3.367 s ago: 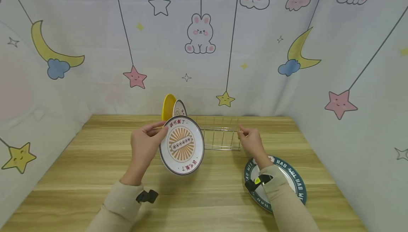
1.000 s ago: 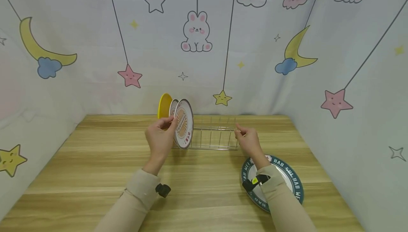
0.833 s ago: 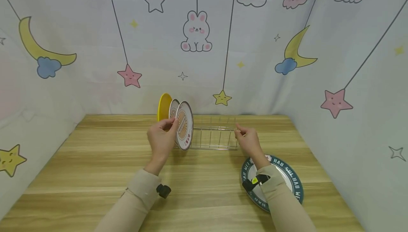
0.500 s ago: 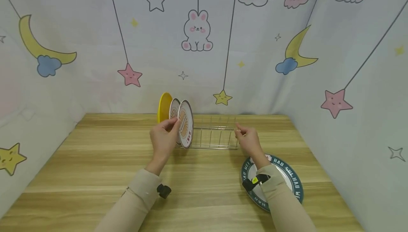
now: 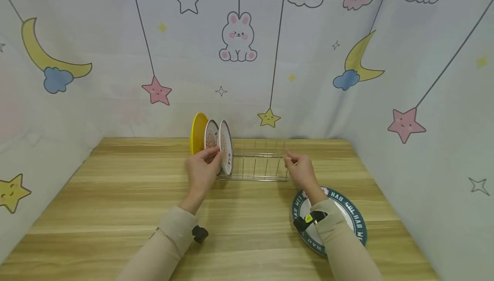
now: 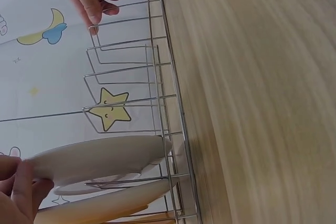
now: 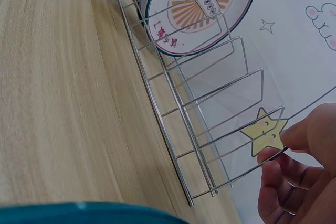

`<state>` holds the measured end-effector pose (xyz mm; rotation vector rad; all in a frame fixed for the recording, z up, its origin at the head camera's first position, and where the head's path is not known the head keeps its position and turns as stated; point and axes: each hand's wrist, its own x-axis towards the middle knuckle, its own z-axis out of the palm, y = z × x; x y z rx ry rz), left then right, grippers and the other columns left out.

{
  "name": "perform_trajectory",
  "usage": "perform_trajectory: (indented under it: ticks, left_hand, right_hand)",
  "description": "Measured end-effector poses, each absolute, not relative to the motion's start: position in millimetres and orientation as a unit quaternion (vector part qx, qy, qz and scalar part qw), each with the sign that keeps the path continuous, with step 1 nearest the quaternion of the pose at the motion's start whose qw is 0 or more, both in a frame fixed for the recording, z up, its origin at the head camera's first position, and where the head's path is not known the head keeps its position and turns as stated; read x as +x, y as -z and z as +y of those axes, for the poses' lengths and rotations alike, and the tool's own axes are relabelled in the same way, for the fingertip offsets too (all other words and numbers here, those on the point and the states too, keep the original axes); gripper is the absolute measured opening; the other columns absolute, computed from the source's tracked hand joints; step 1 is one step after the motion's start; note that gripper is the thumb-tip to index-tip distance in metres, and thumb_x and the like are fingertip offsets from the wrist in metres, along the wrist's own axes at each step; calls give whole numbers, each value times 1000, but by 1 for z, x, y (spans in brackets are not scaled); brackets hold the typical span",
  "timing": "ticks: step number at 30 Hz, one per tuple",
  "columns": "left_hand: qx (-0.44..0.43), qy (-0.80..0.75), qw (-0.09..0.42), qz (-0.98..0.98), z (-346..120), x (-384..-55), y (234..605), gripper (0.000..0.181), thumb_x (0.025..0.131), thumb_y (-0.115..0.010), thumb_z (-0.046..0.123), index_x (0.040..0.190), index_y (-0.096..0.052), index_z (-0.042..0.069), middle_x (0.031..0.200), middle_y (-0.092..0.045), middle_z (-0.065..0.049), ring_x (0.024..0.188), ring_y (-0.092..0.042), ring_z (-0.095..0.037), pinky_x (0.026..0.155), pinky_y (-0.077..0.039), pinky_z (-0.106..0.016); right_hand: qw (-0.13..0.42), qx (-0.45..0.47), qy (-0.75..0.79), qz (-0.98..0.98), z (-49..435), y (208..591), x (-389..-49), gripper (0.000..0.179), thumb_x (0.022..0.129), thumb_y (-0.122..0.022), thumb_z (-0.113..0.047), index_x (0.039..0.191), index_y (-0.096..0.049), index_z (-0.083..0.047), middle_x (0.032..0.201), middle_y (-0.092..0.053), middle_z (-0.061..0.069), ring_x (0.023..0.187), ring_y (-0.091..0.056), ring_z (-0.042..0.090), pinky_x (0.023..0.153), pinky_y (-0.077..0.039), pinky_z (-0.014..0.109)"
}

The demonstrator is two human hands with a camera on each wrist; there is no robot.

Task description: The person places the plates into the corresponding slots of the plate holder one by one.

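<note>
My left hand pinches the near edge of a white plate with a dark rim and a printed sunburst. The plate stands on edge in a wire dish rack; in the left wrist view its lower edge sits between the wires. Just left of it stand a similar white plate and, at the end, a yellow plate. At the rack's right end my right hand pinches the end wire between thumb and fingers, as the right wrist view shows.
A larger plate with a teal lettered rim lies flat on the wooden table, partly under my right forearm. A patterned white curtain hangs behind and along the sides. Several slots of the rack show between the plates and my right hand.
My left hand has brought the white plate from in front of the rack back into a slot and turned it nearly edge-on. My right hand stays on the rack's end.
</note>
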<state>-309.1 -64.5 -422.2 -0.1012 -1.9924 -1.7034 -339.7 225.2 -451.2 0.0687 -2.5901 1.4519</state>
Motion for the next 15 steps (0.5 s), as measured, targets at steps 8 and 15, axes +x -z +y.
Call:
perform_trajectory:
  ticks: [8,15]
  left_hand:
    - [-36,638,226,-736,-65,-306,426,22,86,-74,0,105,-71,-9,100,-72,-22,84,-72,-32,64,-58,-21]
    - [-29,612,202,-764,-70,-302,428,22,86,-74,2,106,-73,-6,100,-72,-20,82,-72,-28,62,-57,-19]
  right_hand:
    - [85,22,-484,-871,224,450,-340,37,101,-57,-15,137,-57,-8,91,-67,18,62,-46,15,46,-36,22]
    - [85,22,-487,-869,226,452,-341,36,101,-57,-14,137,-57,-7,92,-67,20,64,-48,16,47,-37,22]
